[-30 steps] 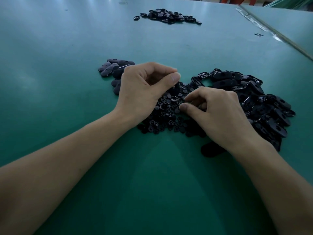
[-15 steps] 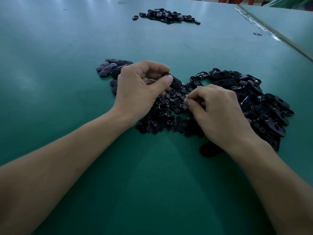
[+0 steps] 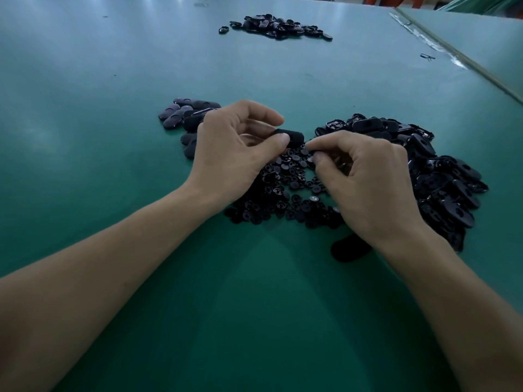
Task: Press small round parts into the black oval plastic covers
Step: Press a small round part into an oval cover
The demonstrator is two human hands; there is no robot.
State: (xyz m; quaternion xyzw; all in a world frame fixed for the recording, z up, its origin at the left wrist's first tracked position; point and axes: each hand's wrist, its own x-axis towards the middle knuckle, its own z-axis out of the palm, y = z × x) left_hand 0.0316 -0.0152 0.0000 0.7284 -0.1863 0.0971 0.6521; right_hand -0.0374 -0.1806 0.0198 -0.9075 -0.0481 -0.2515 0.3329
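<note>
Green matte table (image 3: 113,66) carries everything in the head view, the only view given. The left grip (image 3: 235,148), a bare hand, is clenched on one black oval plastic cover (image 3: 293,137), pinching it between thumb and fingers just above the heap of small black round parts (image 3: 283,190) at the near middle. The right grip (image 3: 368,179) has its thumb and forefinger closed together right beside the cover's right end. They seem to pinch one round part, though the piece itself is too small and dark to make out. I judge the step in hand to be bringing part to cover, with the pressing not yet done.

Left of the left grip lies a small cluster of smooth-backed black oval covers (image 3: 184,114), probably the finished ones. Right of the right grip waits a much larger heap of hollow-side-up black oval covers (image 3: 441,182). One lone oval cover (image 3: 349,248) lies on the table, partly hidden by the right wrist. Another black heap (image 3: 274,25) sits at the far side. Going by these heaps, the job looks early: few done, most left.
</note>
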